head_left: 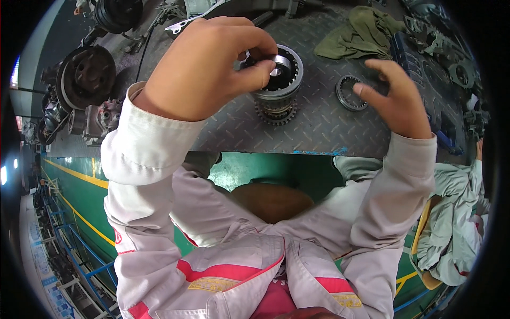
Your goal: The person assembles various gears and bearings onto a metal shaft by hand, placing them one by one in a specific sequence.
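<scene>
A gear assembly (pixel 277 104) stands upright on the dark treadplate bench, its toothed, hollow top facing up and a toothed gear near its base. My left hand (pixel 218 64) reaches over it with thumb and fingers closed on a shiny metal ring (pixel 282 61) in the opening; part of the ring is hidden by the fingers. Off to the right, a toothed synchronizer ring (pixel 343 95) lies flat on the bench. My right hand (pixel 396 95) hovers at its right side, thumb and fingers apart, with nothing held. The thumb overlaps the ring's edge in view; whether it touches I cannot tell.
An olive cloth (pixel 361 33) lies at the back right beside a dark tool case (pixel 409 61). A wrench (pixel 194 20) is behind my left hand. Brake drum parts (pixel 87 74) fill the left side. Another person's pale sleeve (pixel 451 223) shows at far right.
</scene>
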{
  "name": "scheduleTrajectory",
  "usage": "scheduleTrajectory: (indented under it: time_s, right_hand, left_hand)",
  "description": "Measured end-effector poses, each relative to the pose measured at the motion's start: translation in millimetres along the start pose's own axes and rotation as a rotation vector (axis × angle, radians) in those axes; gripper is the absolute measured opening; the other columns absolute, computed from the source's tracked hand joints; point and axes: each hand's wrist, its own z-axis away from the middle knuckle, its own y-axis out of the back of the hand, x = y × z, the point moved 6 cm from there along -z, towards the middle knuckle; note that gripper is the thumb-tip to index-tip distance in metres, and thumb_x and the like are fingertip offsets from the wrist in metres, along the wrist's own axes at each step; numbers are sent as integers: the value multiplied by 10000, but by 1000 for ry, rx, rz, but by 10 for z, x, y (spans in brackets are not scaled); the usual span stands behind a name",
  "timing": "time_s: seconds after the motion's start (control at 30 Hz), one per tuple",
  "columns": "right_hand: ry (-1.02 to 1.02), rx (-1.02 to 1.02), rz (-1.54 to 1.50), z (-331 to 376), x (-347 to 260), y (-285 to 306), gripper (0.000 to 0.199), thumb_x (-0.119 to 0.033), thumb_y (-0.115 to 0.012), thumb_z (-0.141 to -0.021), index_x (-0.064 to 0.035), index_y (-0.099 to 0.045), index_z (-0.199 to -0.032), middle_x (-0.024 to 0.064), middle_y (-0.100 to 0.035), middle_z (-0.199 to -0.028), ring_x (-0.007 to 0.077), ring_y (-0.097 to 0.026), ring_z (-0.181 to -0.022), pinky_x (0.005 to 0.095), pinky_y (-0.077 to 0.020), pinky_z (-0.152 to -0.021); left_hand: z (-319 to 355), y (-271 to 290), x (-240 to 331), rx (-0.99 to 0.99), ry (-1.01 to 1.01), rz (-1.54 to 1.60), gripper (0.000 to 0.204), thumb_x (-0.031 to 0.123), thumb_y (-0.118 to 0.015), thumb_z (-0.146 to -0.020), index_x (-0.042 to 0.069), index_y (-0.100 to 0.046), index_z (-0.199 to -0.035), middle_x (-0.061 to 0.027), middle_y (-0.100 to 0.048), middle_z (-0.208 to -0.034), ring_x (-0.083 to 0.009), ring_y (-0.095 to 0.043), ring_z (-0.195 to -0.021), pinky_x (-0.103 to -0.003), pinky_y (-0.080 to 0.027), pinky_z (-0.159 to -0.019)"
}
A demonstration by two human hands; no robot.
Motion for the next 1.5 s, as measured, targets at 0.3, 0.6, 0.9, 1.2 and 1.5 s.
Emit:
scheduleTrajectory:
  time_s: [0.3,0.6,0.9,1.2,1.5]
  right_hand:
    - [-197,-275,124,166,367,-637,881,-275,-921,-667,-25,-516,-1409,237,-555,-1345,427,-542,-1253,446,-466,-1045]
    - [-295,-204,209,64,458,-733,770,-214,-858,-675,-23,-537,-1348,242,-594,-1279,442,-570,-1169,462,-483,-1010]
    - [-49,204,-231,-254,-455,39,682,-115,-763,-728,14,-565,-1368,162,-644,-1260,254,-640,-1146,346,-487,-1019]
    - [223,-28,-672,-406,-1426,-209,873,20,-657,-649,43,-435,-1493,170,-535,-1436,235,-556,-1303,333,-449,-1093]
    - [281,-52,-492,-504,-1491,-368,921,11,-632,-590,-14,-458,-1494,149,-582,-1341,224,-576,-1251,333,-455,-1078]
  left_hand:
    - [89,60,-54,23,-15,9,242,94,-784,-817,16,-739,-1042,-121,-705,-921,-274,-692,-854,-369,-543,-774]
    - [250,219,38,159,13,40,373,181,-798,-846,31,-699,-1173,-124,-678,-1090,-288,-649,-978,-366,-526,-852]
    - [687,-484,-227,382,163,427,1120,360,-932,-704,-16,-298,-1548,-231,-453,-1441,-372,-486,-1320,-449,-404,-1115]
    - [608,-953,-304,547,99,736,1342,472,-953,-650,16,-122,-1601,-281,-402,-1483,-396,-441,-1387,-475,-348,-1158]
    - [557,-1010,-394,566,139,816,1162,266,-884,-675,0,-203,-1578,-245,-476,-1425,-370,-492,-1337,-451,-406,-1117]
